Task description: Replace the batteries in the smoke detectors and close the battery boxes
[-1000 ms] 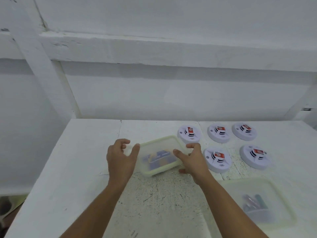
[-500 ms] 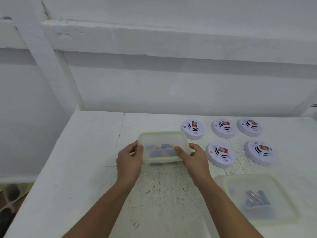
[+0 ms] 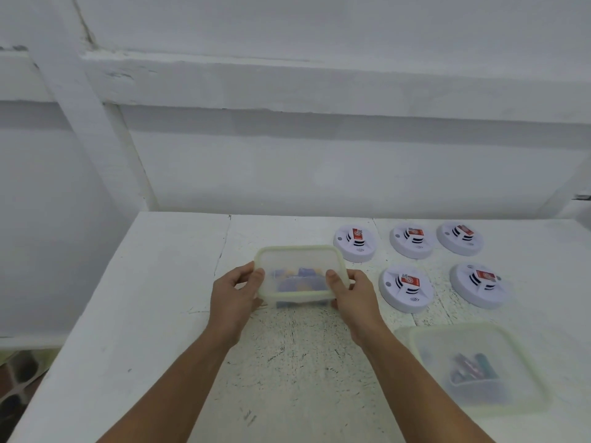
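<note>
white table (image 3: pixel 144 314) against a white wall (image 3: pixel 319 174). a small translucent box (image 3: pixel 299 260) with a pale green rimmed lid sits at table centre, held from both sides. left hand (image 3: pixel 235 295) grips the box's left end, thumb on the lid edge, fingers curled round the side below. right hand (image 3: pixel 355 295) grips the right end the same way, thumb on top of the lid, fingers wrapped round the far side. lid is on. the box tilts a little toward the camera; cannot tell whether its base touches the table. blue and yellow items (image 3: pixel 300 279) show through the lid, too blurred to identify. 5 smoke detectors lie to the right of the box, white and round, each with a red label on top: a back row of 3, the nearest one (image 3: pixel 355 243) just beside the box's far right corner, then the middle one (image 3: pixel 412 239) and the far right one (image 3: pixel 460 238); a front row of 2, one (image 3: pixel 406 287) near the right hand, the other (image 3: pixel 478 284) further right. a second translucent box (image 3: pixel 447 340), larger, lies at the near right of the table, apart from both hands, lid on, with a few batteries (image 3: pixel 471 369) lying together inside. both forearms bare.
</note>
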A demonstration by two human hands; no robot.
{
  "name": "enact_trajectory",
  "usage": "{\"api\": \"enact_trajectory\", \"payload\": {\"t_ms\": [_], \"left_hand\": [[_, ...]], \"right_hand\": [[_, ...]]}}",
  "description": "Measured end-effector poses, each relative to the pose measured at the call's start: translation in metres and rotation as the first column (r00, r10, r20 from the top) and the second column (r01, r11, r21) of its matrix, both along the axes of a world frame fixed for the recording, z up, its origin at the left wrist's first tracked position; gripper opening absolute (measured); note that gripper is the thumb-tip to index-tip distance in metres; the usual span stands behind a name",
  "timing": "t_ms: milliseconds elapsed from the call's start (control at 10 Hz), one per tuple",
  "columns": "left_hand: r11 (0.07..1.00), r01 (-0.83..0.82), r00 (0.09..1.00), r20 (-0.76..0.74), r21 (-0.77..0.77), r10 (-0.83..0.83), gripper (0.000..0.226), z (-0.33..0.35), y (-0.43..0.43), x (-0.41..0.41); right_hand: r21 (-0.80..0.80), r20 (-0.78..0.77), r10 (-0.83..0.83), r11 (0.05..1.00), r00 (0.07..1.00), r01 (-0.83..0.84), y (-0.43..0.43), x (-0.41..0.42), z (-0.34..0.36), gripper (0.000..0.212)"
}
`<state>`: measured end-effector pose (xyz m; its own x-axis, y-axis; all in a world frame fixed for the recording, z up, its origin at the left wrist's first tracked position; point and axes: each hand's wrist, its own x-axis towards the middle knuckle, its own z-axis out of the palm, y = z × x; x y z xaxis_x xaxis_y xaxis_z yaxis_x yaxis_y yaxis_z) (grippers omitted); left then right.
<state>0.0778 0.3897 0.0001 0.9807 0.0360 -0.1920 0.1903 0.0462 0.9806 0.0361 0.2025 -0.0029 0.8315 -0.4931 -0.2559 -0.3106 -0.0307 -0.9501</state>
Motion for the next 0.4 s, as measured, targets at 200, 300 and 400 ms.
{"api": "enact_trajectory", "payload": {"t_ms": [200,300,400], "left_hand": [[0.999,0.012,0.999,-0.032,-0.032,-0.013,0.032,0.001,-0.001,0.007],[0.993,0.029,0.994,-0.099,-0.114,-0.041,0.022,0.001,0.001,0.01],[0.997,-0.015,0.993,-0.122,-0.069,0.006,0.018,0.013,0.006,0.01]], "right_hand": [[-0.006,-0.057,0.015,1.0,0.998,-0.015,-0.004,0.005,0.004,0.035],[-0.029,-0.091,0.049,0.998,0.995,-0.051,-0.007,0.009,0.006,0.046],[-0.224,-0.086,-0.001,0.974,0.996,-0.018,-0.009,0.006,0.023,0.06]]}}
